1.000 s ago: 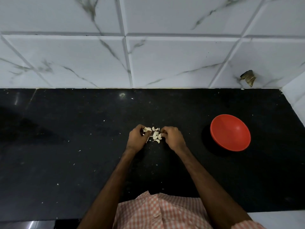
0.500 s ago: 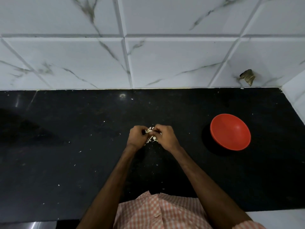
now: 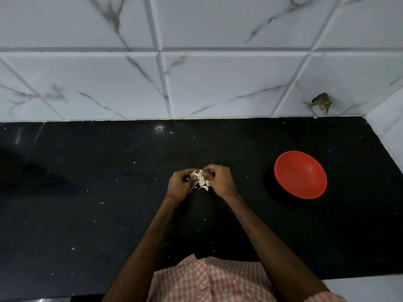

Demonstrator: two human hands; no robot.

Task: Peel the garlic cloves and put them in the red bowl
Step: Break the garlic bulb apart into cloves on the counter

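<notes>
Nearest the camera, a checked orange-and-white shirt (image 3: 209, 280) is seen at the bottom edge, with two bare forearms reaching away over a black counter (image 3: 87, 214).

Mid-counter, the two hands are brought close together over a small heap of garlic cloves (image 3: 201, 182). The left hand (image 3: 180, 185) is curled, its fingertips pressed to a clove at the far end of the heap. The right hand (image 3: 220, 180) is curled too, thumb and fingers pinched on the same small cluster from the right. Which single clove is clamped cannot be told; the pieces are too small. Several pale cloves and bits of skin are seen lying on the counter just under and between the hands.

White flecks of skin (image 3: 101, 203) are scattered across the dark surface.

To the right, well apart from the hands, a red bowl (image 3: 300, 174) is set on the counter; nothing is seen in it.

Farthest off, a wall of white marbled tiles (image 3: 218, 83) is met at the counter's far edge, with a chipped brown spot (image 3: 322, 102) low on the right.
</notes>
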